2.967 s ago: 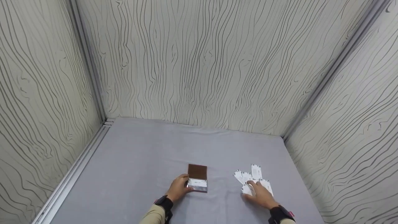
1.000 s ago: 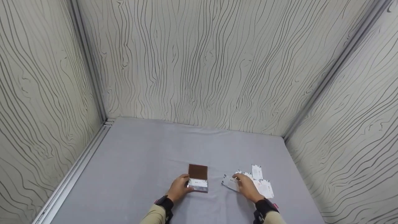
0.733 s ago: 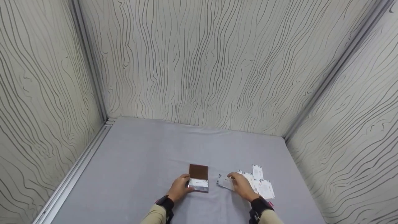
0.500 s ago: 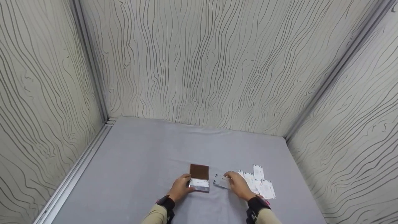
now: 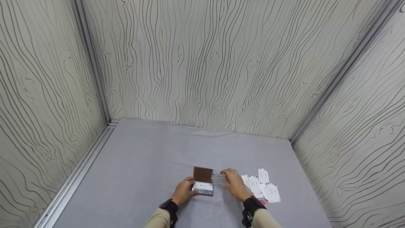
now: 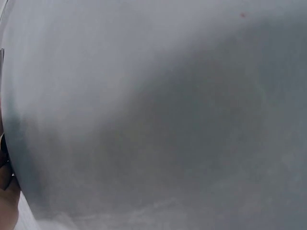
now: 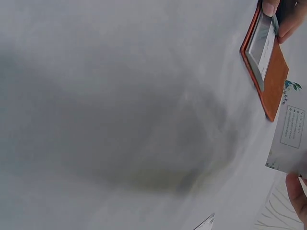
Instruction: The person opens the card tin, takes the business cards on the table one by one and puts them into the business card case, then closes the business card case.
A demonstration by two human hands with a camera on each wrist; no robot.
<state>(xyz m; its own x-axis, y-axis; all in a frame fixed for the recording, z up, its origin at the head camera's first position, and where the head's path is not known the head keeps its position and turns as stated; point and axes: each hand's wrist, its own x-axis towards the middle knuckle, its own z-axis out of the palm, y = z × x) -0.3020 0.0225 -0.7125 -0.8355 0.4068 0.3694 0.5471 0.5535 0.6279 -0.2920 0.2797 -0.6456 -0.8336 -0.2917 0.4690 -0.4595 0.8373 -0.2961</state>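
A brown business card case (image 5: 203, 174) lies opened flat on the cloth, with a white card (image 5: 203, 186) in its metal tray (image 7: 259, 43). My left hand (image 5: 183, 191) grips the case's left side, thumb at the near edge; in the left wrist view only a sliver of that hand (image 6: 8, 203) shows. My right hand (image 5: 234, 183) pinches another business card (image 7: 290, 129), white with printed text and leaf corners, by its right end. That card is raised just right of the case's brown lid, its far end close to the lid's edge.
Several white cards (image 5: 271, 192) lie loosely overlapped on the grey cloth (image 5: 152, 152) to the right of my right hand. Patterned panels (image 5: 196, 63) wall in the table at the back and both sides. A metal rail (image 5: 76, 177) runs along the left edge.
My right hand has taken a card from the loose pile and carried it left and then away from me, up beside the lid. My left hand stays on the case.
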